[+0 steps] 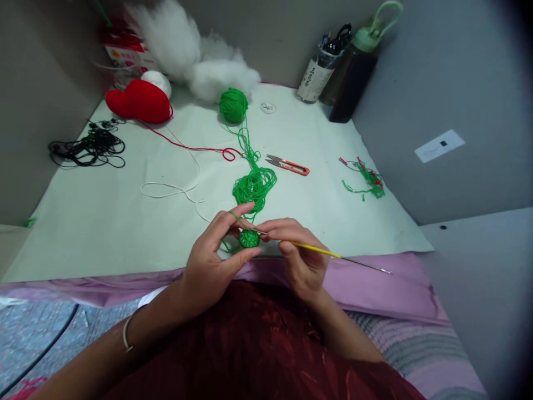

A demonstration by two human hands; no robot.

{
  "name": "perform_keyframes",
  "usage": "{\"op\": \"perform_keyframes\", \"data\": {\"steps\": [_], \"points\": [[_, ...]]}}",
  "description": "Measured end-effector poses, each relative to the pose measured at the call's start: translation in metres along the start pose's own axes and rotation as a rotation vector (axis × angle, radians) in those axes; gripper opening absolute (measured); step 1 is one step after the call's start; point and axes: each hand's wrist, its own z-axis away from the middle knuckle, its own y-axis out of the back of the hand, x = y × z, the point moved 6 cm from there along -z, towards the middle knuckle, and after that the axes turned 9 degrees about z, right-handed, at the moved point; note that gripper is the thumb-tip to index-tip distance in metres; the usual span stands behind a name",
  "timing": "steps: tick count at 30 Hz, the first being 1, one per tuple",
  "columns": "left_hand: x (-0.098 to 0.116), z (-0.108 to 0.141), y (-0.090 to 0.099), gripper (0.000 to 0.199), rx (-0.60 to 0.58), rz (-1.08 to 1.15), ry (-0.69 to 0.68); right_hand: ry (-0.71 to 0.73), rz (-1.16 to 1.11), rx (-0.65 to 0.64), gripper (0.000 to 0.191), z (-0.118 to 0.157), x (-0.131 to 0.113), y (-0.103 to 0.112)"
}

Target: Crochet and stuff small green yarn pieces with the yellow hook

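Note:
Near the table's front edge, my left hand [216, 244] is closed around a small round green crochet piece [249, 239], thumb below and fingers above. A strand of green yarn runs over its raised index finger. My right hand [302, 253] grips a crochet hook [318, 249] with a yellow handle; one metal end points at the crochet piece and the other sticks out to the right. Whether the hook tip is inside a stitch I cannot tell. Just beyond my fingers lies a loose heap of green yarn [255, 188], which leads back to a green yarn ball [234, 105].
Orange thread snips [288, 165] lie right of the heap. Red yarn [139, 101], white stuffing [216, 69] and tangled black cord [89, 145] are at the back left. A pen cup [315, 78] and a bottle [358, 66] stand back right. Yarn scraps [368, 179] lie at right.

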Motion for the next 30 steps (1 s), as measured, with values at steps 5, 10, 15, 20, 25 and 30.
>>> {"op": "perform_keyframes", "data": {"steps": [5,10,15,20,25,30], "points": [[-0.002,-0.001,0.0,0.074,0.013,0.107,0.045,-0.016,-0.033,0.003,0.023,0.003,0.002,-0.003],[0.0,-0.002,0.0,0.083,0.039,0.18,0.065,-0.017,-0.049,-0.01,0.024,0.002,-0.002,0.001],[0.0,-0.002,0.003,0.083,0.093,0.214,0.069,0.048,0.145,-0.123,0.032,0.0,-0.009,-0.002],[-0.008,-0.006,0.001,0.084,0.056,0.421,0.224,0.1,0.229,-0.025,0.039,0.004,-0.007,-0.004],[-0.017,-0.009,-0.007,0.052,-0.052,0.67,0.427,-0.119,0.02,0.069,0.029,-0.001,0.006,-0.002],[-0.024,-0.013,-0.007,0.041,-0.032,0.752,0.47,-0.365,-0.24,0.146,0.017,-0.002,0.029,-0.004]]}}
